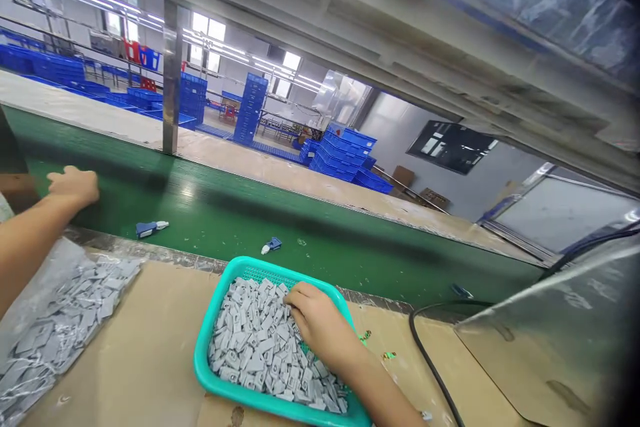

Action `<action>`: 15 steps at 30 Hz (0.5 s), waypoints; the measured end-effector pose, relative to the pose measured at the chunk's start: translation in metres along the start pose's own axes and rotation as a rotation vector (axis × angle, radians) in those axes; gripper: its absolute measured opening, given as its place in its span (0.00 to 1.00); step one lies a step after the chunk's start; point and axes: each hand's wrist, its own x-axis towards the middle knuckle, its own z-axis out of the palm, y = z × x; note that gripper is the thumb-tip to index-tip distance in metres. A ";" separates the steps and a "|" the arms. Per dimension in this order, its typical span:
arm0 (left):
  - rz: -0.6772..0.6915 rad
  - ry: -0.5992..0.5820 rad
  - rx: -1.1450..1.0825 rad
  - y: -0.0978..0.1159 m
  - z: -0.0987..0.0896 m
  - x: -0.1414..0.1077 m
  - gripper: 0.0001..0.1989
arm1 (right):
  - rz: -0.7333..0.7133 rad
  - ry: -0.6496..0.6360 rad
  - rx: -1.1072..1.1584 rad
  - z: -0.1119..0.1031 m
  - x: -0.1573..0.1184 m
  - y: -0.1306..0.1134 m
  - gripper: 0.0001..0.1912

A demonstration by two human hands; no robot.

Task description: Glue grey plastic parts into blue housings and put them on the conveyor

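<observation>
Overall, you stood at a green conveyor belt (320,260) running past a tan workbench (135,353). On the bench sat a teal plastic mesh tray (203,347) heaped with small grey plastic parts (250,347), and your right hand (315,320) lay on them, fingers curled in; whether it gripped any, you couldn't tell. Your left hand (74,187) hung over the belt, loosely curled, its grip equally unclear, near two blue-and-white parts (151,229). A clear plastic bag (60,327) of grey parts lay at the bench's left.

The left hand (74,187) reaches forward, loosely curled, while the right hand (318,320) lies palm-down, fingers (299,298) bent.
</observation>
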 end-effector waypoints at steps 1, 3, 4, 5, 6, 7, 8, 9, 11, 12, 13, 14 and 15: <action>-0.030 0.041 0.023 0.009 0.001 0.004 0.35 | 0.006 0.006 0.003 0.001 0.001 0.000 0.14; -0.087 0.120 0.073 0.035 0.011 0.013 0.27 | 0.017 0.025 0.020 0.000 0.002 0.000 0.13; -0.093 0.141 0.093 0.051 0.022 0.017 0.22 | 0.021 0.038 0.035 -0.001 0.001 0.000 0.13; -0.080 0.139 0.105 0.068 0.037 0.020 0.18 | 0.027 0.055 0.053 -0.002 0.000 0.000 0.12; -0.048 0.130 0.113 0.085 0.057 0.020 0.17 | 0.035 0.078 0.074 -0.005 -0.002 0.000 0.12; -0.005 0.100 0.114 0.102 0.080 0.019 0.15 | 0.046 0.106 0.096 -0.008 -0.004 -0.001 0.11; 0.045 0.066 0.106 0.118 0.104 0.016 0.15 | 0.061 0.141 0.119 -0.013 -0.007 -0.002 0.11; 0.097 0.033 0.093 0.132 0.128 0.012 0.14 | 0.076 0.179 0.142 -0.018 -0.011 -0.002 0.10; 0.178 -0.008 0.080 0.153 0.168 0.002 0.12 | 0.102 0.251 0.192 -0.030 -0.021 -0.003 0.10; 0.203 -0.020 0.080 0.160 0.181 -0.003 0.12 | 0.113 0.282 0.239 -0.036 -0.027 -0.003 0.10; 0.216 -0.022 0.083 0.164 0.188 -0.006 0.12 | 0.126 0.308 0.310 -0.041 -0.034 -0.003 0.10; 0.217 -0.018 0.091 0.166 0.191 -0.010 0.12 | 0.147 0.327 0.413 -0.044 -0.042 -0.003 0.10; 0.209 -0.010 0.104 0.167 0.188 -0.013 0.12 | 0.177 0.341 0.518 -0.046 -0.050 -0.004 0.09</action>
